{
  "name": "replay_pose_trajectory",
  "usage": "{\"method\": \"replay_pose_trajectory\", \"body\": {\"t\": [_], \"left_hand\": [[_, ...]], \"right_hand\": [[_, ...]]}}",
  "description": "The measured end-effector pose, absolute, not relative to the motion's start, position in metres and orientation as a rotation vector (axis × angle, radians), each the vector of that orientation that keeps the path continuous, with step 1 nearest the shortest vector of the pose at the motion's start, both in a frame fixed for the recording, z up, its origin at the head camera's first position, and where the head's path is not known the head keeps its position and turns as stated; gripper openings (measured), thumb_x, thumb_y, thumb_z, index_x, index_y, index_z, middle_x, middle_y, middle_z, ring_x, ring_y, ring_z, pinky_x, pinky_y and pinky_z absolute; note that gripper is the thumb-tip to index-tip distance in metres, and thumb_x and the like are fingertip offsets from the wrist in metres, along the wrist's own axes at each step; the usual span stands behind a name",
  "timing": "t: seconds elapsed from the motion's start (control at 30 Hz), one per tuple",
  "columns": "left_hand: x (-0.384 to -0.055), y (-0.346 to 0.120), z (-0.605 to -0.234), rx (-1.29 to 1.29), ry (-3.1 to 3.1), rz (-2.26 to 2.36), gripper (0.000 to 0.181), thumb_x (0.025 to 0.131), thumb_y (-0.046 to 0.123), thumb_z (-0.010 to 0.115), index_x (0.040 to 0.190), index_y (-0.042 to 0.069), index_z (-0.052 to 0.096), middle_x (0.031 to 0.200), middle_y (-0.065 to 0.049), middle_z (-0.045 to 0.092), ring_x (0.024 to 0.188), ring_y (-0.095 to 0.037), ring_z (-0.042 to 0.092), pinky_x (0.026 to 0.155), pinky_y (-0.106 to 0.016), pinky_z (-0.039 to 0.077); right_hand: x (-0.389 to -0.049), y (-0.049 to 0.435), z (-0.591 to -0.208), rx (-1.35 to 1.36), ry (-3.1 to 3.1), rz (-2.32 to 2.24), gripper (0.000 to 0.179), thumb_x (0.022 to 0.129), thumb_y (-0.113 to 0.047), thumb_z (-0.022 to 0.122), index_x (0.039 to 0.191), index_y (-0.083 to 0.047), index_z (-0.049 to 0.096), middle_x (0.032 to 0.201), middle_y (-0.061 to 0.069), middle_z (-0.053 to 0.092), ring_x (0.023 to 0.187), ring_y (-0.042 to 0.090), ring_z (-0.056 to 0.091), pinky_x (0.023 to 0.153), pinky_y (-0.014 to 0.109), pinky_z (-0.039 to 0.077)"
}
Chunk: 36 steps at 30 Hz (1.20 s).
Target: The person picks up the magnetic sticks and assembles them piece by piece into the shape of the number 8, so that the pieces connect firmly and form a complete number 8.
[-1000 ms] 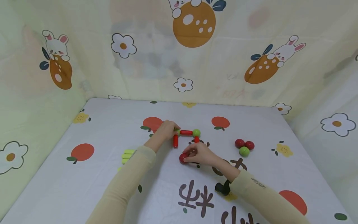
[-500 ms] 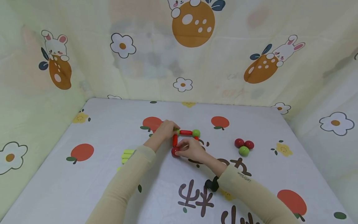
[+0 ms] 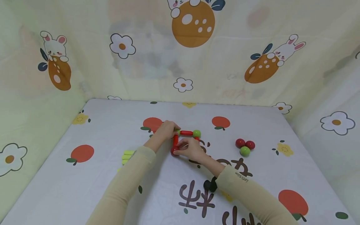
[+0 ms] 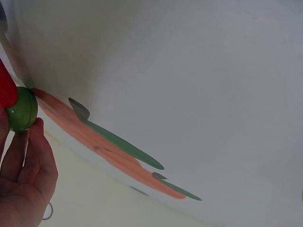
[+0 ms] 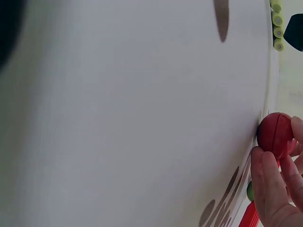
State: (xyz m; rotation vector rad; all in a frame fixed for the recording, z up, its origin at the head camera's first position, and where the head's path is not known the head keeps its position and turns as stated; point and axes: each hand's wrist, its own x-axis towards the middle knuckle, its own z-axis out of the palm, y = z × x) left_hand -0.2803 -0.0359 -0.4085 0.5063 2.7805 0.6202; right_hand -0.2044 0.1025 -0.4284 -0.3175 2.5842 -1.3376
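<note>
On the table lies a toy frame of rods and balls. A red rod [image 3: 186, 133] joins a green ball [image 3: 197, 133] on the right to another at the far left corner. Fingertips of my left hand [image 3: 168, 129] pinch that corner ball, a green ball [image 4: 23, 111] in the left wrist view, with a red rod running into it. From this corner a second red rod [image 3: 175, 139] points towards me. My right hand [image 3: 192, 149] holds a red ball [image 5: 273, 135] between thumb and fingers, right at that rod's near end. A third rod is mostly hidden behind the right hand.
Two red balls [image 3: 240, 143] and a light green ball [image 3: 245, 151] sit together on the right. Several yellow-green rods [image 3: 127, 155] lie left, partly covered by the left sleeve [image 3: 132, 175]. A patterned cloth wall [image 3: 152, 84] stands behind the table.
My right hand has carried the red ball left and slightly away from me, up to the near end of the left red rod. The left hand has stayed on the corner ball.
</note>
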Motion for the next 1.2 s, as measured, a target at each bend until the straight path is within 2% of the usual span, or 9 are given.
{"method": "replay_pose_trajectory", "body": {"t": [0.63, 0.87, 1.0, 1.2], "left_hand": [[-0.282, -0.035, -0.408, 0.534, 2.784, 0.593, 0.028, 0.087, 0.013, 0.062, 0.115, 0.013, 0.065, 0.111, -0.004, 0.063, 0.088, -0.018, 0.049, 0.062, -0.021, 0.04], [-0.276, -0.031, -0.401, 0.556, 2.8, 0.476, 0.029, 0.089, 0.013, 0.06, 0.118, 0.01, 0.063, 0.114, -0.005, 0.062, 0.091, -0.018, 0.052, 0.074, -0.022, 0.045], [-0.274, -0.03, -0.4, 0.539, 2.796, 0.463, 0.031, 0.089, 0.014, 0.059, 0.12, 0.01, 0.061, 0.117, -0.006, 0.06, 0.091, -0.018, 0.052, 0.075, -0.023, 0.046], [-0.274, -0.032, -0.401, 0.617, 2.838, 0.404, 0.036, 0.088, 0.017, 0.06, 0.124, 0.012, 0.059, 0.122, -0.007, 0.056, 0.108, -0.021, 0.051, 0.088, -0.03, 0.045]], "right_hand": [[-0.203, 0.109, -0.425, -0.375, 2.505, -1.385, 0.025, 0.077, -0.014, 0.074, 0.097, -0.001, 0.067, 0.09, 0.008, 0.067, 0.078, 0.019, 0.065, 0.064, 0.027, 0.053], [-0.203, 0.119, -0.42, -0.424, 2.514, -1.377, 0.026, 0.077, -0.015, 0.074, 0.097, 0.0, 0.066, 0.092, 0.01, 0.067, 0.079, 0.02, 0.065, 0.065, 0.027, 0.053], [-0.203, 0.127, -0.413, -0.426, 2.547, -1.357, 0.029, 0.077, -0.016, 0.073, 0.099, 0.001, 0.065, 0.095, 0.011, 0.066, 0.082, 0.021, 0.064, 0.068, 0.029, 0.052], [-0.203, 0.14, -0.407, -0.412, 2.562, -1.318, 0.033, 0.079, -0.021, 0.073, 0.103, -0.001, 0.065, 0.099, 0.011, 0.065, 0.087, 0.022, 0.062, 0.072, 0.029, 0.052]]}}
